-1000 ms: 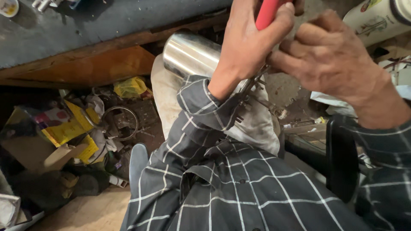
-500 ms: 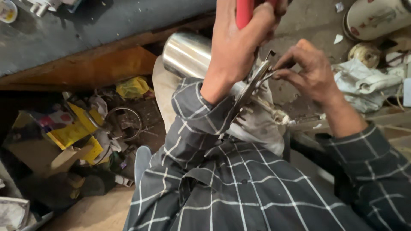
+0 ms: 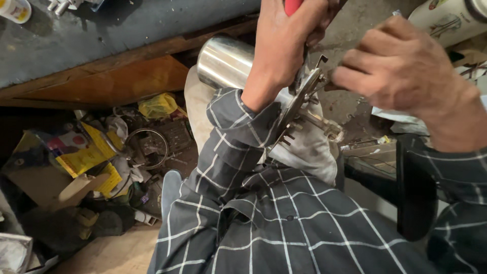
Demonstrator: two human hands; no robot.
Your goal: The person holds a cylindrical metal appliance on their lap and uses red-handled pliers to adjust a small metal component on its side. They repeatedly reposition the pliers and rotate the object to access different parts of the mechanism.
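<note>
My left hand [image 3: 286, 43] is closed around a red-handled tool [image 3: 292, 6] whose shaft points down into a metal disc-shaped part [image 3: 299, 99]. My right hand [image 3: 406, 68] pinches the upper edge of that metal part with its fingertips. The part rests over a pale cloth [image 3: 309, 152] on my lap. A shiny steel cylinder [image 3: 223, 63] lies just behind my left wrist. Both forearms wear a dark checked sleeve [image 3: 228, 137].
A dark worktop [image 3: 127, 35] with a wooden edge runs along the top left. Below it the floor holds yellow packaging [image 3: 89, 157], a wire ring [image 3: 147, 147] and scraps. A white printed container [image 3: 446, 23] sits top right, a black post [image 3: 416, 187] at right.
My right hand has moved closer to the camera and up, its fingers still on the metal part. My left hand keeps hold of the red-handled tool and has shifted slightly.
</note>
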